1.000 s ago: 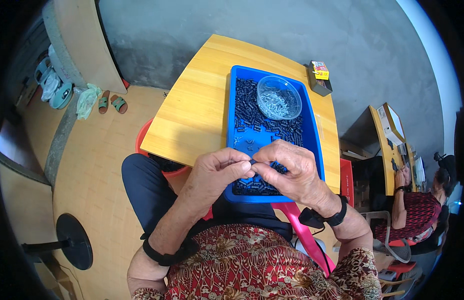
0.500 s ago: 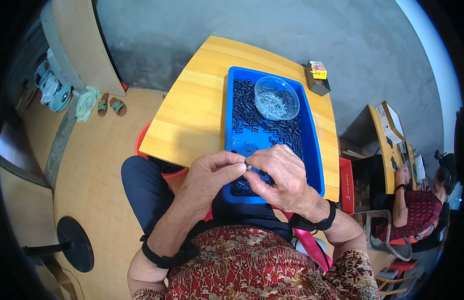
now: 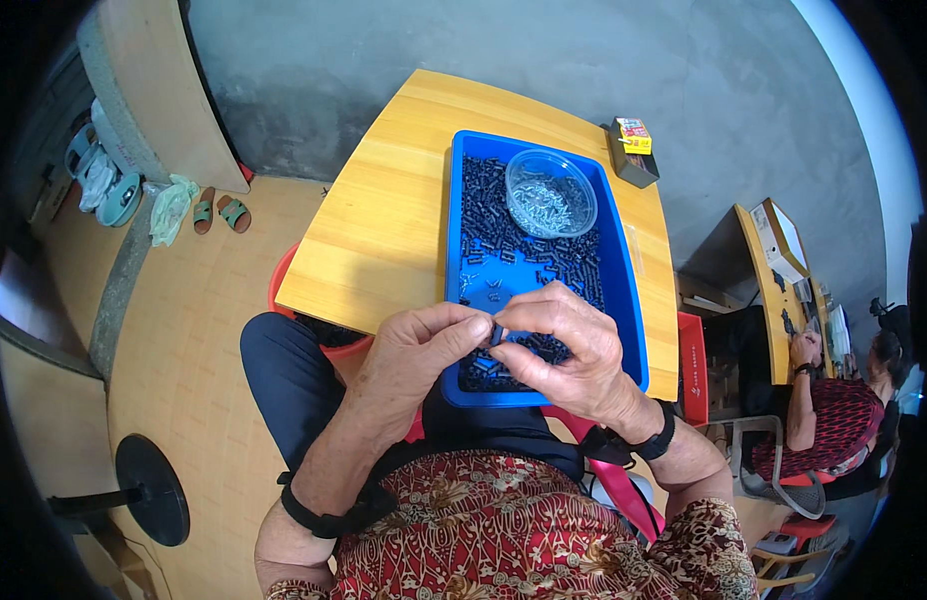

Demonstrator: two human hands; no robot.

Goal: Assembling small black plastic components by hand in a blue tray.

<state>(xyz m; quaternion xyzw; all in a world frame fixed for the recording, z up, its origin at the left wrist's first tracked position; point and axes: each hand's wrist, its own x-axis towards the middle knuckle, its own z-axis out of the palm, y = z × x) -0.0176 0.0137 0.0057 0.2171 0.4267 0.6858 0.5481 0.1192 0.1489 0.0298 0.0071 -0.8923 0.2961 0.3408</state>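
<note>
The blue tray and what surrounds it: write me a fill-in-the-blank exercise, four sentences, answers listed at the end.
1. The left hand pinches a small dark piece close to the right hand, over a tray coloured ____.
2. Silvery pieces lie in a clear tub whose shape from above is ____.
3. The sandals are on the floor to the person's ____.
4. On the table, the dark box stands to the tray's ____.

Missing words: blue; round; left; right.
</note>
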